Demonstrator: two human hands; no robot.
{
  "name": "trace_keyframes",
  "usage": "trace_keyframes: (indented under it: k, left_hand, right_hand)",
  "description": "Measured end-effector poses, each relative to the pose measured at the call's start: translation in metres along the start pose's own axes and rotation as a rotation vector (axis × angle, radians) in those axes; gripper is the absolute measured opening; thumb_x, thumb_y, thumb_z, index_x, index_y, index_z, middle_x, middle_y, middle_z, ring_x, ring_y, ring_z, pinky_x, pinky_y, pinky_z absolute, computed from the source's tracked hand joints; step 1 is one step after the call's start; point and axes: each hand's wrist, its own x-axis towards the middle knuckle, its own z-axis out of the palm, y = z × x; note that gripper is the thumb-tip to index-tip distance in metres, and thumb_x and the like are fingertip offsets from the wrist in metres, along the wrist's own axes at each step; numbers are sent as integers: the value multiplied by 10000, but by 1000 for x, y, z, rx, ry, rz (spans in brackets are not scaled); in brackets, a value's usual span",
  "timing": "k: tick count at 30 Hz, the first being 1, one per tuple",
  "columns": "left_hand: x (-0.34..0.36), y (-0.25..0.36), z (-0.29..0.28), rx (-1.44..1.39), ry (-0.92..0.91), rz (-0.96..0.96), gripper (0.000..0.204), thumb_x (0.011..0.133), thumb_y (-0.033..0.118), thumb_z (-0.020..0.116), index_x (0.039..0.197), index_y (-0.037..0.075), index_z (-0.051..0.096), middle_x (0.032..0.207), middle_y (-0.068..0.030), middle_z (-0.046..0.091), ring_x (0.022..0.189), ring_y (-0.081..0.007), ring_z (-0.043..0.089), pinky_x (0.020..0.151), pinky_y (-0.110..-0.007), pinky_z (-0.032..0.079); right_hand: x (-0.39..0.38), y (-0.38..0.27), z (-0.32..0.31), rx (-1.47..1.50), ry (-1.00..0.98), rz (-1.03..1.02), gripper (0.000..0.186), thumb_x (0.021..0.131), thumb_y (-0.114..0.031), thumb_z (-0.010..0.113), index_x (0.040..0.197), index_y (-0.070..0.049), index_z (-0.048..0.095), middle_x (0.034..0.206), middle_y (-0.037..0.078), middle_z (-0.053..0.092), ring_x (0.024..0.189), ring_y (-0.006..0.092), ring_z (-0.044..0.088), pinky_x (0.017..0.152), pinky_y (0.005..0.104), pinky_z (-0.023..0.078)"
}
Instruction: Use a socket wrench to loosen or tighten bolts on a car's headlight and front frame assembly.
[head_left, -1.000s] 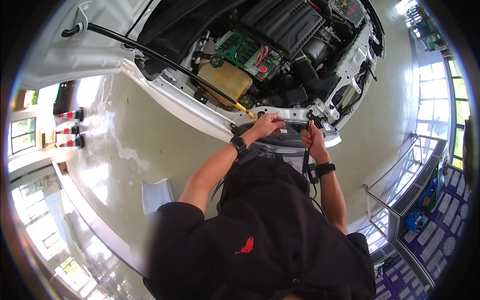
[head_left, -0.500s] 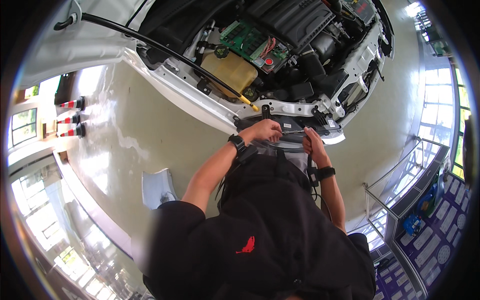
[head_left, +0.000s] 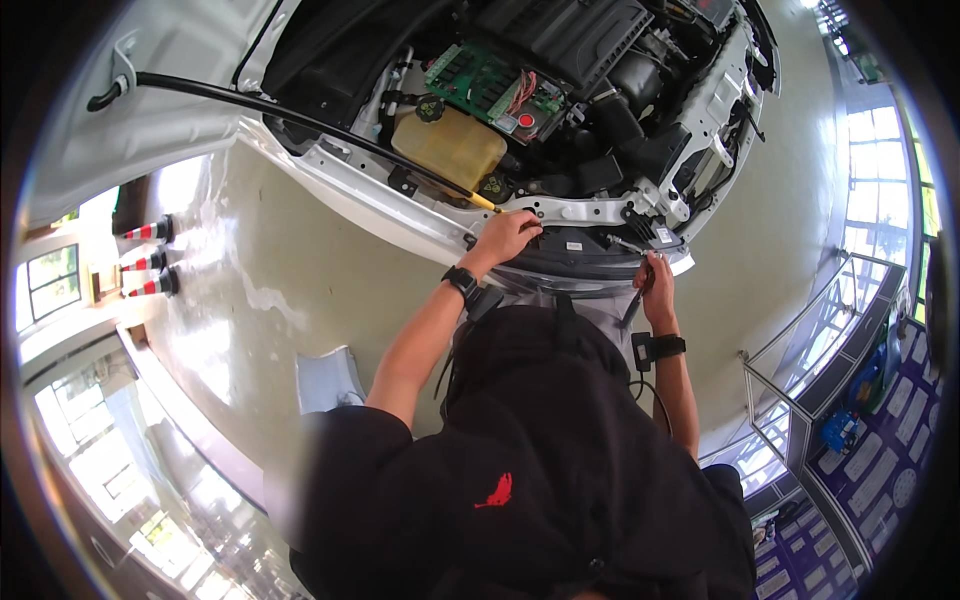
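Observation:
My left hand (head_left: 507, 238) is at the black mounting tab of the headlight (head_left: 575, 257), close to the yellow tip of the hood prop rod (head_left: 483, 203). Its fingers are pinched together, and anything between them is too small or hidden to make out. My right hand (head_left: 656, 290) grips a ratchet wrench (head_left: 633, 308) at the headlight's right end. From its head a thin silver extension (head_left: 628, 244) points left over the black headlight housing. The white front crossmember (head_left: 580, 211) runs just beyond both hands.
Beyond lies the open engine bay, with a yellowish coolant tank (head_left: 448, 150), a green circuit board (head_left: 475, 85) and a red button (head_left: 526, 121). A pale curved panel (head_left: 328, 378) lies on the floor at left. Striped cones (head_left: 148, 260) stand farther left, a metal railing (head_left: 775, 390) at right.
My hands have moved apart: the left went left and forward to the mounting tab, letting go of the silver extension. The right moved slightly right with the ratchet wrench.

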Motion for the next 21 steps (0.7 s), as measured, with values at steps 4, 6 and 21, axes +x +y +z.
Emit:
trace_keyframes:
  k: [4,6,21]
  left_hand:
    - [1,1,4,13,136,46,196,779,204,618,854,24,604,831,-129,618,757,-303,592,642,-337,457]
    - [3,1,5,-51,112,103,199,786,202,613,862,18,603,826,-126,622,761,-304,594,649,-335,459]
    - [0,42,24,-10,-462,236,201,755,235,601,843,55,612,760,-130,640,717,-309,609,634,-376,468]
  right_hand:
    - [-11,-1,-1,-104,-24,144,264,882,-309,476,760,-76,460,543,-1,399,453,71,356,423,226,284]
    - [-13,3,14,-380,39,157,326,866,-335,477,752,-34,528,529,-14,416,516,83,430,461,220,325]
    - [-14,0,66,-889,-489,75,255,870,-254,459,853,-14,547,665,45,512,602,129,469,565,289,386]
